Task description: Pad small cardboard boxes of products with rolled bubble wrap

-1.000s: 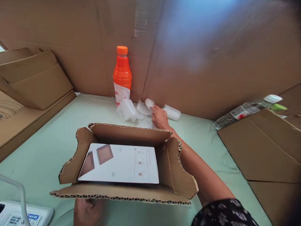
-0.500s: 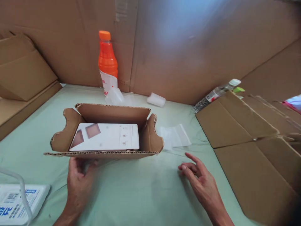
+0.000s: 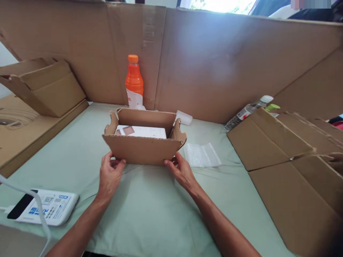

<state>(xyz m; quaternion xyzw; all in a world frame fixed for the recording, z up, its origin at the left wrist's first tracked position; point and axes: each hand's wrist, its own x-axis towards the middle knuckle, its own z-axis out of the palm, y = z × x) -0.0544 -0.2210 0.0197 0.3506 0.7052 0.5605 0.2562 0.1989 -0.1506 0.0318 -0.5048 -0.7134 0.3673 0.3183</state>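
Note:
An open cardboard box (image 3: 143, 149) stands on the green cloth, its flaps raised. Inside it lies a white box (image 3: 150, 132) with brown squares printed on its top. My left hand (image 3: 110, 175) grips the lower left corner of the cardboard box, thumb on the front. At the lower right corner, my right hand (image 3: 183, 172) holds it the same way, thumb in front and fingers behind the side. The fingers of both hands are partly hidden by the box.
Behind the box stands an orange drink bottle (image 3: 134, 80) and lies a white roll (image 3: 184, 117). Bubble wrap (image 3: 202, 155) lies to the right. A clear bottle (image 3: 248, 110) leans by cardboard boxes (image 3: 281, 171). A white power bank (image 3: 50, 207) with a cable (image 3: 40, 207) lies front left.
My right hand has come left onto the cardboard box, and my left hand now grips its other corner. The box sits farther away, and the view has tilted up.

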